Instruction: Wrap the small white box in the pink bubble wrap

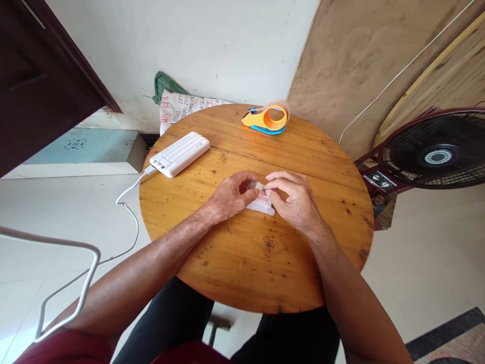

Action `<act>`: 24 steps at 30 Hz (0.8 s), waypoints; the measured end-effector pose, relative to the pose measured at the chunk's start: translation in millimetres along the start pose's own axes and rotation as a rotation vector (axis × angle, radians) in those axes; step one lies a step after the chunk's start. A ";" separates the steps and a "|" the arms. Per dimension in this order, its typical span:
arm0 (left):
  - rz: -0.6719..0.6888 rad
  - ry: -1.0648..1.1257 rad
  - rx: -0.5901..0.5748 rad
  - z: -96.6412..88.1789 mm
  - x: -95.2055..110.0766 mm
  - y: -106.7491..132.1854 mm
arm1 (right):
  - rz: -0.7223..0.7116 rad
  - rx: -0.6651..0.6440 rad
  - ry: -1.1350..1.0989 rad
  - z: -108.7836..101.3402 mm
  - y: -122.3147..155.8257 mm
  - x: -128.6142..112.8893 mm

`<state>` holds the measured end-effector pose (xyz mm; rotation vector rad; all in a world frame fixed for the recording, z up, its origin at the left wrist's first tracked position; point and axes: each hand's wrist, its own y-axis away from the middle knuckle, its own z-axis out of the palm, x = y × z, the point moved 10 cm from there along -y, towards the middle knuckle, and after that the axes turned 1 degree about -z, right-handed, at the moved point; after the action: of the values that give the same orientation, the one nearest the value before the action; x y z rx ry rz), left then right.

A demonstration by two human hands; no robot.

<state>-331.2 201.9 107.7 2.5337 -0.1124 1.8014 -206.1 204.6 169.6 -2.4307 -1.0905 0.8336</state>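
Observation:
A small pale packet (261, 206) with reddish print, perhaps clear plastic or paper, lies near the middle of the round wooden table. From its left side, my left hand (231, 196) pinches it, thumb on top and fingers curled behind. My right hand (293, 198) bends in from the right, thumb and index finger closed at the packet's upper right edge, with the other fingers raised. The fingers partly cover the packet, so its contents cannot be made out. Both wrists stay low over the tabletop (242, 253).
An orange and blue tape dispenser (265, 119) with a tape roll stands at the table's far edge. A white power bank (181, 153) sits at the left, its white cable (131, 212) hanging off the edge. A black fan (435, 151) stands at the right, beyond the table.

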 end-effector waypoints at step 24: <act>-0.028 0.016 0.007 0.0 -3.4 1.2 | -0.013 0.072 -0.065 -18.9 -1.4 -2.6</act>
<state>-332.4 200.9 104.6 2.5124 -0.0704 1.8151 -196.3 202.2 185.7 -2.3502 -1.0793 0.9373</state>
